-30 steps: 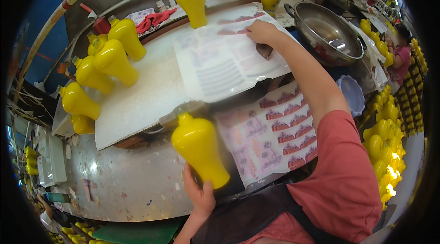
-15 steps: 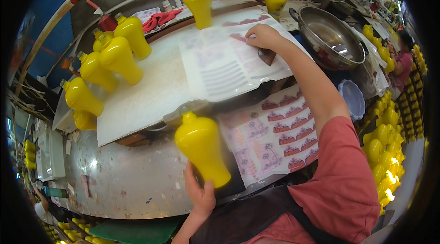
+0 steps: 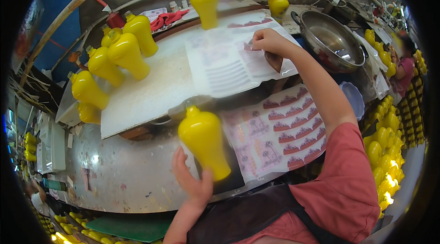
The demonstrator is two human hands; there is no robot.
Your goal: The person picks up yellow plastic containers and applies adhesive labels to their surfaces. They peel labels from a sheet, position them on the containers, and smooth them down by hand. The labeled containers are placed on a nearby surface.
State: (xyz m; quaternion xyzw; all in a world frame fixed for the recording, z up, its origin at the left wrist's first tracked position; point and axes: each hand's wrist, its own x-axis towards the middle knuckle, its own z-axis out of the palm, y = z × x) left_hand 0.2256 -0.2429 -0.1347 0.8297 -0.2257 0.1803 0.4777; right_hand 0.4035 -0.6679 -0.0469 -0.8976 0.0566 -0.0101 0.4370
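A glossy yellow vase-shaped bottle [image 3: 201,136] stands in front of me on a dark patch of the table. My left hand [image 3: 195,182] is open beside its lower left side, fingers spread and thumb near the base. Over a wet-looking translucent decal sheet [image 3: 220,72] on the white board, my right hand [image 3: 272,44] is closed. Its thumb and forefinger pinch at a small pinkish decal piece [image 3: 249,47], partly hidden by the fingers. A brown, pointed flat scraper [image 3: 274,62] sticks out below that palm. A printed decal sheet [image 3: 293,129] lies right of the bottle.
Several yellow bottles [image 3: 128,56] stand along the white board's left [image 3: 146,92]; another bottle [image 3: 205,8] is at its far edge. A metal pan [image 3: 330,37] and a pale blue basin [image 3: 352,99] are on the right. A person [image 3: 405,65] sits among bottles far right.
My right hand has drawn slightly right and nearer, and the small decal piece has shifted with it. My left fingers have come away from the bottle and spread. The view has shifted slightly.
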